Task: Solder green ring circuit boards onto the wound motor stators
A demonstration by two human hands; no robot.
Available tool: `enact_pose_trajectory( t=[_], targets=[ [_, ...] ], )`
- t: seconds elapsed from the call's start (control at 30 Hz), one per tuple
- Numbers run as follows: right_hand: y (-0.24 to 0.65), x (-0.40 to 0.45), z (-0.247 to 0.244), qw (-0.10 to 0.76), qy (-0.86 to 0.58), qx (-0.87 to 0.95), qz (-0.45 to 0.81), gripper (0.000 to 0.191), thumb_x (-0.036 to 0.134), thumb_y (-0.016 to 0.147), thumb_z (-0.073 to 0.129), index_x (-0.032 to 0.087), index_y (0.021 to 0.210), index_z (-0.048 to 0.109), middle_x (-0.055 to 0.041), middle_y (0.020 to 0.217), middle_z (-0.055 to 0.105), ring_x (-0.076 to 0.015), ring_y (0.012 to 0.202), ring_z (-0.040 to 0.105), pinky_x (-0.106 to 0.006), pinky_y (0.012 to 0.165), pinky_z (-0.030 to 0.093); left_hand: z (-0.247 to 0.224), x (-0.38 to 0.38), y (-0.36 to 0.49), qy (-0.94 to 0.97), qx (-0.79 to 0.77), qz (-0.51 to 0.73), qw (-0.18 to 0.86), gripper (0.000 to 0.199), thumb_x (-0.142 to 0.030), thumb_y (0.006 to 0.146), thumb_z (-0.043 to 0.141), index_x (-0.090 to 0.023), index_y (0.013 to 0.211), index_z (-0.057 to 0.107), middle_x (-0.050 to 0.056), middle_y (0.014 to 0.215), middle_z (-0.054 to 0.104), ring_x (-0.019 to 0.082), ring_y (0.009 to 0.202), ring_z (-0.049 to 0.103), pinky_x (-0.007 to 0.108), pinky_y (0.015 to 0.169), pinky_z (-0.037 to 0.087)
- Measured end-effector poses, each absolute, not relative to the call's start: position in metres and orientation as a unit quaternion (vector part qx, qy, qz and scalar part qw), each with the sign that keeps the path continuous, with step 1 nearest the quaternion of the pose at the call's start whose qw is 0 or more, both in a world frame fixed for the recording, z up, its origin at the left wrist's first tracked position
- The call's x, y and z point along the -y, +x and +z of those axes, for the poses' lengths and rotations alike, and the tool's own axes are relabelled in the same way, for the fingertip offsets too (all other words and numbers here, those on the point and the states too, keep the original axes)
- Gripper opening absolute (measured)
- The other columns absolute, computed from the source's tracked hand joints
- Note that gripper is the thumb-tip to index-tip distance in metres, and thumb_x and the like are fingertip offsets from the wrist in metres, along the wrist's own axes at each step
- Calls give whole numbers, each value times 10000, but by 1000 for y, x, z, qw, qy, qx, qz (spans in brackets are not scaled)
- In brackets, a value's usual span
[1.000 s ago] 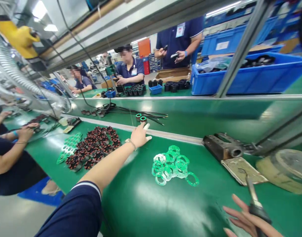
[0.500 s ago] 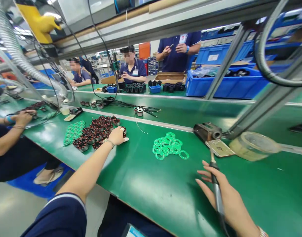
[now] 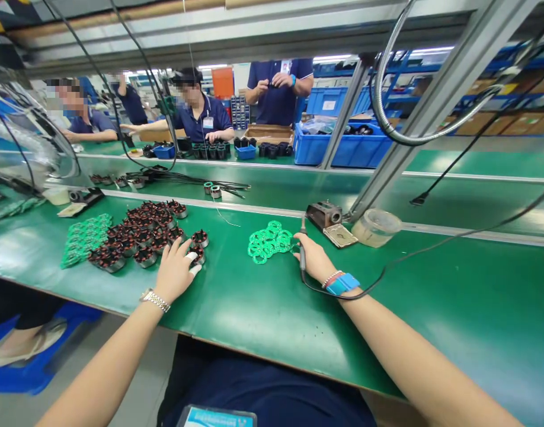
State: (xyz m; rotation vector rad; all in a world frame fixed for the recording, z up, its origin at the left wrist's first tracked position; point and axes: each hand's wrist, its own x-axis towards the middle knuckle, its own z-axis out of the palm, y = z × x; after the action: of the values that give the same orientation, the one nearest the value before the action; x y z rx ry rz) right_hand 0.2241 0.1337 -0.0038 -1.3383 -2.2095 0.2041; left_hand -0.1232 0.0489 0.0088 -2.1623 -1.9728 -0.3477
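Observation:
My left hand (image 3: 176, 270) has its fingers spread beside the right edge of a cluster of copper-wound motor stators (image 3: 141, 228). Its thumb and index finger, in white finger covers, are at a stator (image 3: 198, 255); whether they grip it cannot be made out. A further stator (image 3: 200, 238) sits just behind. My right hand (image 3: 314, 258) holds a soldering iron (image 3: 303, 258), tip pointing up and away. Its fingertips reach the right edge of a loose pile of green ring-shaped circuit boards (image 3: 269, 242), possibly touching one.
Behind my right hand stand a soldering iron holder (image 3: 325, 213), a small tray (image 3: 341, 236) and a round plastic tub (image 3: 376, 226). More green boards (image 3: 86, 237) lie left of the stators. The iron's cable (image 3: 383, 276) crosses my right wrist. Co-workers sit and stand beyond the bench.
My right hand has moved left and away from me to the ring boards, carrying the soldering iron. My left hand has drawn back slightly and its fingers are spread wider. The view has turned right.

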Motion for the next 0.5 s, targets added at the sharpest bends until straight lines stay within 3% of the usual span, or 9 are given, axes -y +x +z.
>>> enact_pose_trajectory(
  t=[0.13,0.27,0.5],
  targets=[
    [238,-120,4,251,-488,831,93,447,29,671,526,163,1096,482,-109,942,636,-220,789,649,-386,742,517,9,-32,-103,-774,616,-130,69,167,-256,716,598,-212,870,650,107,1181,576,334,1199,419,557,1010,286],
    [234,-85,7,232,-446,853,140,482,59,674,556,191,1127,458,-92,1026,633,-205,871,648,-354,767,531,6,-6,-69,-787,595,-165,1,249,-256,738,595,-200,979,615,126,1119,595,298,1016,564,476,905,441],
    [210,-17,-1,237,-355,878,218,370,100,797,433,234,1141,464,-88,1219,555,-205,1092,563,-371,889,489,4,39,-59,-791,564,-215,-101,666,-300,727,630,-211,1306,312,114,1310,463,248,1152,494,385,949,442]
  ],
)
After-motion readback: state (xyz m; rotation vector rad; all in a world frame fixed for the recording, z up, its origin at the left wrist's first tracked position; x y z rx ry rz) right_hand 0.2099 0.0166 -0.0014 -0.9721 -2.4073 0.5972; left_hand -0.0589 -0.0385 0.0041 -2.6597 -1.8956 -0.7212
